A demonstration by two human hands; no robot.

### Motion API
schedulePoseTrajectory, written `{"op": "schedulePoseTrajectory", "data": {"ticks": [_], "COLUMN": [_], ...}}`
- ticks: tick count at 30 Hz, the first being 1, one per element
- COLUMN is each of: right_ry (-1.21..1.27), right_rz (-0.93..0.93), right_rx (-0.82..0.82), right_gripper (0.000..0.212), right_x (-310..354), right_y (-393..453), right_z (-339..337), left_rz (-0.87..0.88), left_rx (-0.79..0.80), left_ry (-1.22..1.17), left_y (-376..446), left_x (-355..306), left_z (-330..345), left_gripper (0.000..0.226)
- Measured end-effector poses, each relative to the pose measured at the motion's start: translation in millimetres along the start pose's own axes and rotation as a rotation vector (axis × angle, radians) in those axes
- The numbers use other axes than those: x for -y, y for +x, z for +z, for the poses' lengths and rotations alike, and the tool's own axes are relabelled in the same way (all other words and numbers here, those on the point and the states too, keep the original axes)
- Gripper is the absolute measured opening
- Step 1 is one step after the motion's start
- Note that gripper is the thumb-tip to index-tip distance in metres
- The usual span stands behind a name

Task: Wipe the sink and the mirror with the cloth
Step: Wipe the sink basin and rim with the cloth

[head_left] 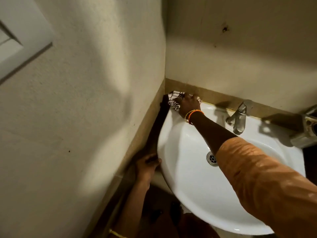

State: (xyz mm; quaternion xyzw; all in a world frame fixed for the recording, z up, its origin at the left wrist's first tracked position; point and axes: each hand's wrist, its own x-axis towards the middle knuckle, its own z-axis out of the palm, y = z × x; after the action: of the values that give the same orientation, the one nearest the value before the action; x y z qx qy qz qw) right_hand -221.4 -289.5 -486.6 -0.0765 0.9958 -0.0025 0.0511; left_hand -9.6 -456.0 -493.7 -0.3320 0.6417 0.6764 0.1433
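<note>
The cloth, white with dark checks, lies bunched on the back left corner of the sink rim, wedged against the tan wall strip where the two walls meet. Its long axis runs roughly left to right along the back wall. The right hand presses down on it, fingers curled over the bunched fabric; orange and yellow bangles ring the wrist. The left hand grips the sink's left edge, thumb on the rim and fingers hidden beneath.

The sink is a white round basin fixed in a corner of cream walls. A metal tap stands at the back rim, its spout pointing toward the bowl. The drain sits in the bowl's bottom; the bowl holds nothing else.
</note>
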Motion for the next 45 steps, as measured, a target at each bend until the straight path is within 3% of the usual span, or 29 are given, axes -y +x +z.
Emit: {"op": "schedulePoseTrajectory", "data": {"ticks": [6,11,14,18,22,27,35,39,42,45], "right_ry": [0.073,0.096,0.104,0.052,0.281,0.506,0.495,0.506,0.520,0.575], "right_rz": [-0.117,-0.298,-0.197,-0.133,-0.176,-0.208,-0.130,-0.147,-0.190,-0.102], "right_rx": [-0.038,0.042,-0.042,0.009,0.068,0.155,0.089,0.147,0.173,0.230], "right_gripper": [0.046,0.050,0.047,0.041,0.043,0.040,0.039,0.033,0.032,0.039], "right_x": [46.1,73.5,68.0,70.2,82.1,80.5,91.6,89.7,71.6,53.0], "right_y": [-87.3,-148.4,-125.4,-102.7,-157.0,-222.8,-170.3,-229.1,-287.5,-315.2], "right_z": [18.0,30.2,4.2,-15.6,10.9,32.8,21.5,13.1,8.4,12.3], "left_rz": [0.036,0.046,-0.023,-0.098,-0.226,-0.238,-0.253,-0.256,-0.241,-0.212], "left_rx": [0.013,0.032,0.076,0.113,0.081,0.095,0.187,0.258,0.281,0.281], "left_ry": [-0.014,-0.017,-0.103,-0.266,-0.544,-0.681,-0.651,-0.630,-0.600,-0.324], "left_y": [-1.6,-7.6,-10.7,-19.2,-23.2,-25.4,-27.9,-26.9,-33.9,-39.9], "left_x": [3.7,5.4,11.2,17.3,16.5,21.9,30.0,28.3,26.9,27.6], "left_z": [-0.6,-2.0,-7.3,-13.2,-15.6,-21.9,-21.3,-24.2,-26.4,-28.2], "left_gripper": [0.043,0.052,0.067,0.059,0.042,0.054,0.066,0.070,0.060,0.060]}}
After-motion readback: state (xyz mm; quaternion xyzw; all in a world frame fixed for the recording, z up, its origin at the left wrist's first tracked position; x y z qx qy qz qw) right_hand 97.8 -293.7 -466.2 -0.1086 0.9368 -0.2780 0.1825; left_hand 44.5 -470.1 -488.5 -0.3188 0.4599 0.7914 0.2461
